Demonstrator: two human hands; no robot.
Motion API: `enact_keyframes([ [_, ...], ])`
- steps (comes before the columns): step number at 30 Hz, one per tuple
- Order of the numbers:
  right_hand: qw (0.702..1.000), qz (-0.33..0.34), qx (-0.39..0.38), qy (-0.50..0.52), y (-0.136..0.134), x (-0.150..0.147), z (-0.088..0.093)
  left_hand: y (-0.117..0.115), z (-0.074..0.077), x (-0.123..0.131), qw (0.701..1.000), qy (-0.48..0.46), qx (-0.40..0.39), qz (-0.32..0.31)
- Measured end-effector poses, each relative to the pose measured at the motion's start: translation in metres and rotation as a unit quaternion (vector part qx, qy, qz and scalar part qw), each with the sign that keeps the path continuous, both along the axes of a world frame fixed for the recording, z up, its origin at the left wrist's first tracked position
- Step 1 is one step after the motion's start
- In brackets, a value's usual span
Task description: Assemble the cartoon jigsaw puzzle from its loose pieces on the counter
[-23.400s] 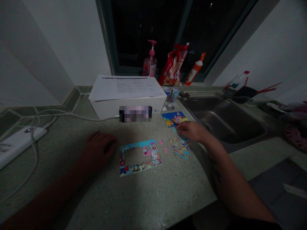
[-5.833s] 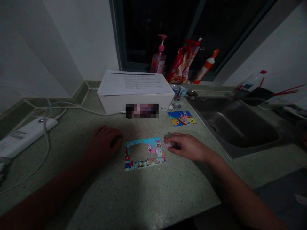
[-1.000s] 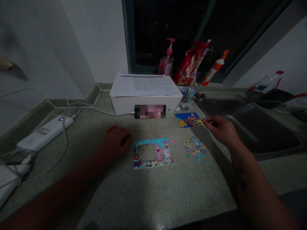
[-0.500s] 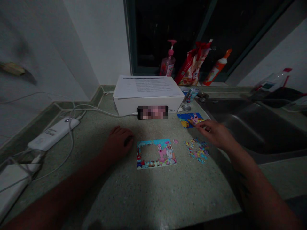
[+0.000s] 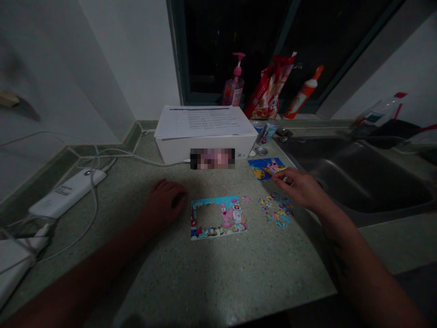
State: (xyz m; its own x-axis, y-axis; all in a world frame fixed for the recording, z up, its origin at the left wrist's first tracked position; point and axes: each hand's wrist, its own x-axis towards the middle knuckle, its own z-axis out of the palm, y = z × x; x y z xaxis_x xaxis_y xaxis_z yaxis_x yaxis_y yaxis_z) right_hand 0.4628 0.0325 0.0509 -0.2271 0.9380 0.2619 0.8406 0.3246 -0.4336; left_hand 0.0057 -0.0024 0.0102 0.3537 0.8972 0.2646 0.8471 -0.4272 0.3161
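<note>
A cartoon jigsaw puzzle (image 5: 235, 223) lies flat on the counter, its frame joined and a gap of bare counter at centre left. To its left my left hand (image 5: 166, 200) rests on the counter, fingers loosely curled, thumb apart, holding nothing. One loose pink piece (image 5: 246, 199) sits by the puzzle's upper right corner. Farther right is a heap of loose puzzle pieces (image 5: 278, 212). Above that heap my right hand (image 5: 297, 184) is pinched at the lower right corner of a blue picture card (image 5: 259, 168). What lies between those fingertips is too small to make out.
Behind the puzzle, a phone (image 5: 212, 158) with a blurred screen leans on a white box (image 5: 177, 148), its cable running left to a white power bank (image 5: 68, 193). A can (image 5: 268, 132) stands beside the box. A metal sink (image 5: 355, 177) is at the right.
The whole view has shifted slightly, so everything appears a little farther left. Both hands keep nearly the same pose and place on the counter.
</note>
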Motion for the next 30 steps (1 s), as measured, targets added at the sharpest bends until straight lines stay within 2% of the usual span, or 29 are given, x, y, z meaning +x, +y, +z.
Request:
enact_keyframes([
  [6,1.000,-0.003,-0.012,-0.015,-0.001,-0.006,0.005,-0.001,0.000,0.000,1.000,-0.004,-0.004,0.002],
  [30,1.000,0.011,-0.021,-0.010,-0.002,-0.012,0.002,0.001,-0.002,-0.002,1.000,-0.002,0.001,-0.005],
])
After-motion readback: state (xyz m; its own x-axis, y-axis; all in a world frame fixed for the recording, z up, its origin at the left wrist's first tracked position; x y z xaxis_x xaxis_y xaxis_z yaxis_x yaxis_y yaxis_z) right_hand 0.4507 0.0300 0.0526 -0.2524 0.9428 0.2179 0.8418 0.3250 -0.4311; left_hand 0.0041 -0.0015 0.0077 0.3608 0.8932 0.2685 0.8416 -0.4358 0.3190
